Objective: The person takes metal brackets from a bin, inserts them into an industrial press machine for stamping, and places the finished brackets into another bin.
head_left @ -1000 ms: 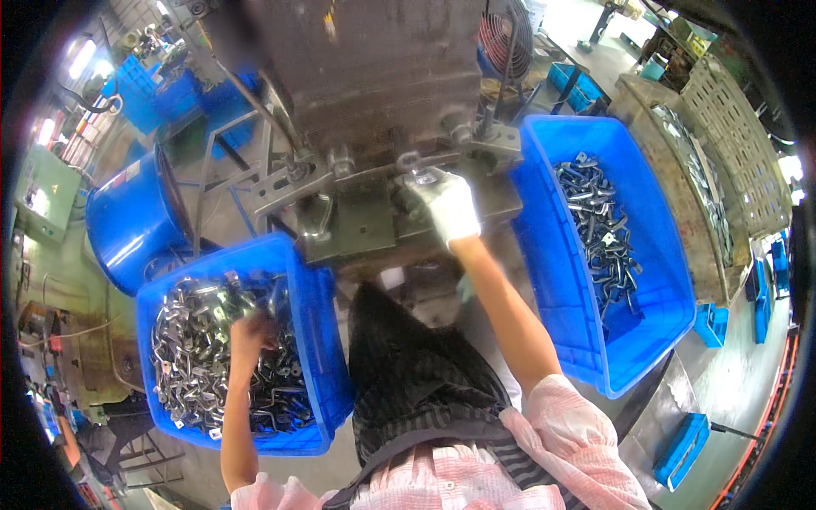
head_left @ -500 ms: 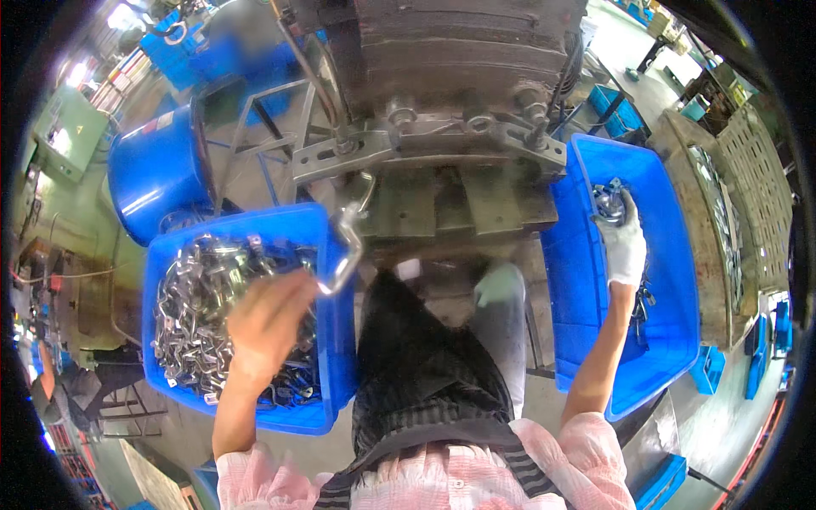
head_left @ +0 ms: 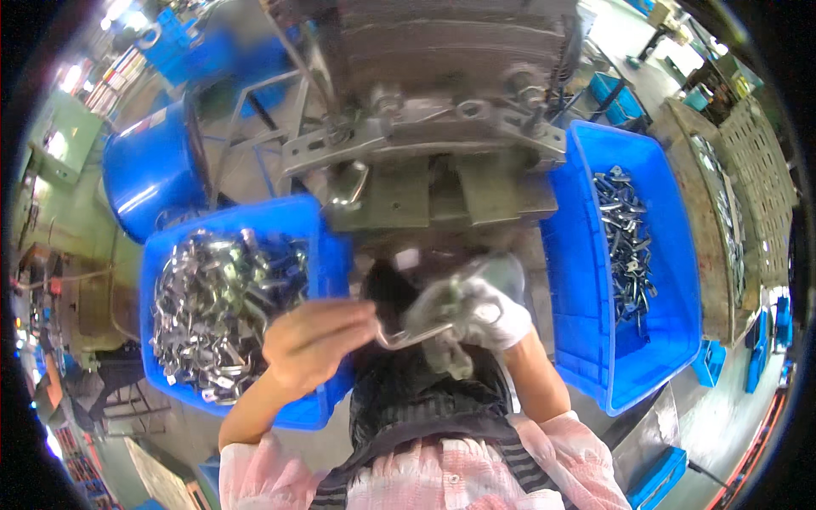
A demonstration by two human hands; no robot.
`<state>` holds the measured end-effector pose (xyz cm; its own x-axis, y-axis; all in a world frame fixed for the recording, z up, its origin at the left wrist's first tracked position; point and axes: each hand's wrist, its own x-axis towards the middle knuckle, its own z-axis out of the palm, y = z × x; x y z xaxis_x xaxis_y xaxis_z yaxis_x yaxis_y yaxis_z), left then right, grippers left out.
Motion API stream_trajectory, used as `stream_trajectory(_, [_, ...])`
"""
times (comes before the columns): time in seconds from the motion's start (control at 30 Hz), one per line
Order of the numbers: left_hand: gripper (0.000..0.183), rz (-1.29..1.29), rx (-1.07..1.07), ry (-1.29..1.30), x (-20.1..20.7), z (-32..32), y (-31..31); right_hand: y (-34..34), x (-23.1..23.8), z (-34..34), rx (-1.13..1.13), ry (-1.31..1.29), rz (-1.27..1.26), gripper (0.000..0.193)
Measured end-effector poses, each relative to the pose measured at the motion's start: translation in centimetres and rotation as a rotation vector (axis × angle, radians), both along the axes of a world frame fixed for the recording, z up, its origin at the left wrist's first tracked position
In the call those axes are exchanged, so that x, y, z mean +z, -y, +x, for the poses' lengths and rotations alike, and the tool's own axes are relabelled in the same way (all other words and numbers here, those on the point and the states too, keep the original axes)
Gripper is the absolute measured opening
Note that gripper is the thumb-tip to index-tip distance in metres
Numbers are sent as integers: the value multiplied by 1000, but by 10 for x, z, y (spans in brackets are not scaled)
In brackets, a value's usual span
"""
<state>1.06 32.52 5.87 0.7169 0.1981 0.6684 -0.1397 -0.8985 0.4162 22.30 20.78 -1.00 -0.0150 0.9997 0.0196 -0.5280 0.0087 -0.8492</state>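
Note:
My bare left hand [head_left: 316, 342] is closed, pinching one end of a shiny bent metal rod [head_left: 396, 342] in front of my lap. The rod's other end reaches my right hand [head_left: 480, 316], which wears a white glove. Motion smears the gloved fingers, so their grip on the rod is unclear. To the left, a blue bin [head_left: 336, 280] holds a large heap of similar bent metal parts [head_left: 217, 297]. One more bent part [head_left: 355, 187] rests at the left side of the press's lower block [head_left: 395, 200].
A heavy dark press [head_left: 450, 51] stands straight ahead, with clamp bars and bolts above its lower block. On the right, a second blue bin [head_left: 586, 280] contains several bent parts. A blue drum [head_left: 153, 166] lies beyond the left bin; a wooden crate [head_left: 693, 204] borders the right one.
My right hand has left the metal parts in the right bin and come to the middle. My left hand has moved right and nearer to me, carrying the bent rod off the left bin.

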Motion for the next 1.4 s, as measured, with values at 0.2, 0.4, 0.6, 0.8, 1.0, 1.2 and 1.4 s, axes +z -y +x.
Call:
stream_trajectory(0.2, [31,-238,609,-326,-75,-48,-67,-27,18,55,-334,1058,48,24])
stream_trajectory(0.4, [50,272,737,-1060,-173,-94,-119,-83,-7,67,-663,1081,-67,27])
stream_trajectory(0.6, [28,91,731,-885,-175,-60,-126,-99,-6,73,-613,897,-153,27])
stream_trajectory(0.8, [23,-137,773,-818,-191,-58,-144,-106,-13,69,-692,740,-187,26])
stream_trajectory(1.0, [22,27,701,-736,-192,-58,-137,-105,-15,67,-690,630,-146,25])
stream_trajectory(1.2, [22,163,834,-841,-151,-63,-123,-107,-18,71,-690,751,-145,29])
stream_trajectory(1.4, [27,-1238,697,-110,-95,-98,-118,-90,0,72,-740,883,-173,31])
